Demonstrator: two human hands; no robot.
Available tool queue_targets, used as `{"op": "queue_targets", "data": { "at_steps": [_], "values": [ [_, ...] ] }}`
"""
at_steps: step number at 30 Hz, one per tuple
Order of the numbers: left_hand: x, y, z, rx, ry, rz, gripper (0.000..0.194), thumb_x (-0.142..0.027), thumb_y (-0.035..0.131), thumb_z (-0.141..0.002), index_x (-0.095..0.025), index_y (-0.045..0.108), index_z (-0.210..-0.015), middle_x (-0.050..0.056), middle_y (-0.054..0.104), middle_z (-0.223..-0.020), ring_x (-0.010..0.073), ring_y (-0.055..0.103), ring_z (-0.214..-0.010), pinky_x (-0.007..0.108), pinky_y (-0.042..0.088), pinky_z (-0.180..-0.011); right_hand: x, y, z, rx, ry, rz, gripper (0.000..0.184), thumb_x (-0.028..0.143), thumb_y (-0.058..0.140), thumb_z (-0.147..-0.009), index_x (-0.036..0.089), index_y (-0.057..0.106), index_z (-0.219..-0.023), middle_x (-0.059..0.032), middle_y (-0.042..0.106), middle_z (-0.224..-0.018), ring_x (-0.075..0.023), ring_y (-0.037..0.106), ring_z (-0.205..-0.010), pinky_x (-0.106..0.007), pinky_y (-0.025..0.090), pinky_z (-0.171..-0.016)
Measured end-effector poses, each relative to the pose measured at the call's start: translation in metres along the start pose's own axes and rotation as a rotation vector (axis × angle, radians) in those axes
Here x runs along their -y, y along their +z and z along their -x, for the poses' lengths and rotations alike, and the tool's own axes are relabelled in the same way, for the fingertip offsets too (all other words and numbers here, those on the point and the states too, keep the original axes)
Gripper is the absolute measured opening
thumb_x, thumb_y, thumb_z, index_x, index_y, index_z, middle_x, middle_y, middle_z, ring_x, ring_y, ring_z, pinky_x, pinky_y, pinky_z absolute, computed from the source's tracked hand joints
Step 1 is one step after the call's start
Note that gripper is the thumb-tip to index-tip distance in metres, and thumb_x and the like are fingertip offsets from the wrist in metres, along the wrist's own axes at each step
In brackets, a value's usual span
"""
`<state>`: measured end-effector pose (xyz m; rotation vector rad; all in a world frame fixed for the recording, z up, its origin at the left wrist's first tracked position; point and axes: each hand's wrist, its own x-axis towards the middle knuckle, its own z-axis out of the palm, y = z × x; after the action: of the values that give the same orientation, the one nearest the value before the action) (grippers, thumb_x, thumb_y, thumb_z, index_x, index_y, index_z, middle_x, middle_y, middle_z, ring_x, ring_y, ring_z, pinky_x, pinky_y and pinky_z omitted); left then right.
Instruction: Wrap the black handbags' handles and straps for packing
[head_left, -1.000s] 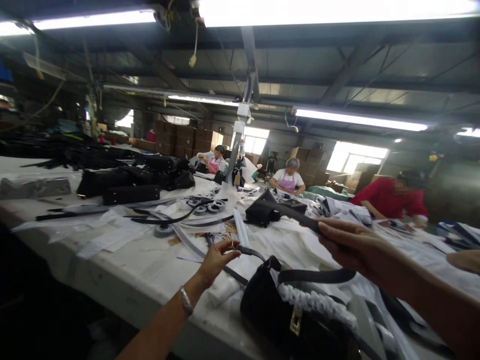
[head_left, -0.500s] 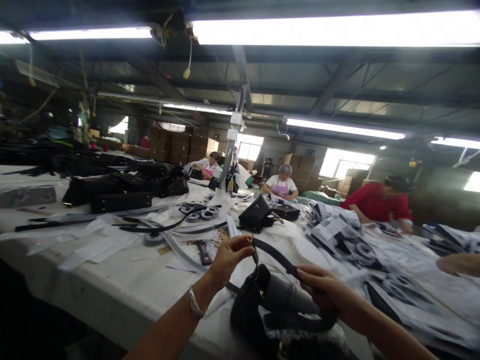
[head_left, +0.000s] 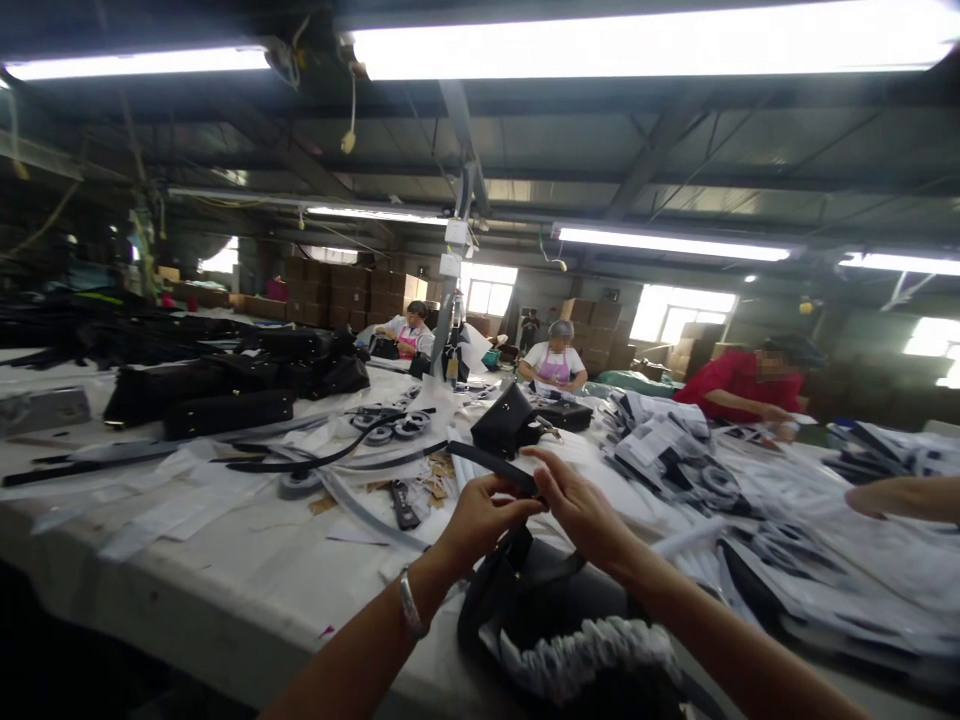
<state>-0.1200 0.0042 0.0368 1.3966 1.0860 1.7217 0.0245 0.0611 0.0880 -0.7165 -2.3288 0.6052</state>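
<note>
Bag-making workshop, factory type: long white counter [head_left: 225, 575], littered with black bags [head_left: 229, 412], black straps [head_left: 300, 466], rolls of grey strip [head_left: 296, 488] and paper scraps [head_left: 154, 522]; people in aprons [head_left: 555, 366], working at the far side; cardboard cartons [head_left: 307, 290], stacked at the rear; fluorescent tubes [head_left: 675, 244], slung beneath a metal roof [head_left: 570, 150] on exposed beams [head_left: 660, 155]; hanging cords [head_left: 348, 141]; bright windows [head_left: 491, 292] behind

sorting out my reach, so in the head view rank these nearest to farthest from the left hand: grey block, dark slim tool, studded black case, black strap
1. Black strap: touching the left hand
2. Dark slim tool: on the table, just to its left
3. Studded black case: farther left
4. Grey block: far left of the view
</note>
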Motion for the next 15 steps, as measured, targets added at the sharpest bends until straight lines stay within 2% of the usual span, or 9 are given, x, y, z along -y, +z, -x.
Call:
{"op": "queue_targets", "data": {
  "at_steps": [2, 3, 8, 10, 12, 15],
  "values": [
    [-0.003, 0.002, -0.003, -0.051, 0.047, -0.083, 0.022, -0.031, 0.077, -0.072, -0.015, 0.077, -0.087, 0.007, 0.076, -0.084, 0.0256, 0.069, -0.082, 0.034, 0.054, -0.076, 0.013, -0.002, -0.002, -0.033, -0.075, 0.286, 0.048, 0.055, 0.047, -0.092, 0.027, 0.057, -0.130, -0.0082, 0.070, -0.101, -0.0275, 0.064, -0.093, -0.037, 0.044, -0.078],
    [-0.003, 0.002, -0.005, -0.072, 0.070, -0.104, 0.020, -0.031, 0.076, -0.073, -0.016, 0.077, -0.086, 0.007, 0.076, -0.083, 0.0250, 0.069, -0.081, 0.034, 0.054, -0.076, 0.017, -0.002, -0.003, -0.041, -0.094, 0.387, 0.047, 0.053, 0.051, -0.090, 0.027, 0.059, -0.129, -0.0088, 0.070, -0.106, -0.0289, 0.064, -0.098, -0.037, 0.044, -0.079],
    [-0.001, 0.002, -0.008, -0.138, 0.117, -0.152, 0.020, -0.030, 0.076, -0.072, -0.019, 0.075, -0.088, 0.005, 0.073, -0.092, 0.0213, 0.067, -0.084, 0.031, 0.055, -0.077, 0.029, 0.000, -0.006, -0.098, -0.201, 0.665, 0.033, 0.035, 0.051, -0.094, 0.026, 0.066, -0.122, -0.0084, 0.075, -0.097, -0.0255, 0.064, -0.100, -0.033, 0.045, -0.081],
    [0.000, 0.002, -0.008, -0.145, 0.132, -0.200, 0.021, -0.031, 0.076, -0.073, -0.018, 0.075, -0.089, 0.005, 0.073, -0.092, 0.0206, 0.066, -0.083, 0.029, 0.055, -0.074, 0.030, -0.003, -0.011, -0.110, -0.237, 0.713, 0.032, 0.035, 0.046, -0.097, 0.024, 0.068, -0.118, -0.0088, 0.075, -0.096, -0.0248, 0.065, -0.097, -0.034, 0.043, -0.085],
    [0.000, 0.002, -0.008, -0.115, 0.138, -0.209, 0.029, -0.033, 0.077, -0.073, -0.019, 0.075, -0.098, 0.005, 0.073, -0.096, 0.0216, 0.066, -0.088, 0.029, 0.055, -0.075, 0.030, -0.010, -0.016, -0.134, -0.215, 0.694, 0.037, 0.040, 0.041, -0.099, 0.023, 0.073, -0.106, -0.0089, 0.076, -0.094, -0.0246, 0.067, -0.091, -0.034, 0.042, -0.082],
    [-0.001, 0.003, -0.006, -0.048, 0.109, -0.171, 0.040, -0.038, 0.078, -0.073, -0.019, 0.074, -0.108, 0.007, 0.074, -0.103, 0.0237, 0.068, -0.091, 0.031, 0.055, -0.077, 0.031, -0.029, -0.025, -0.242, -0.073, 0.464, 0.055, 0.053, 0.033, -0.099, 0.022, 0.078, -0.089, -0.0084, 0.076, -0.087, -0.0230, 0.068, -0.078, -0.032, 0.042, -0.069]
  ]
}}
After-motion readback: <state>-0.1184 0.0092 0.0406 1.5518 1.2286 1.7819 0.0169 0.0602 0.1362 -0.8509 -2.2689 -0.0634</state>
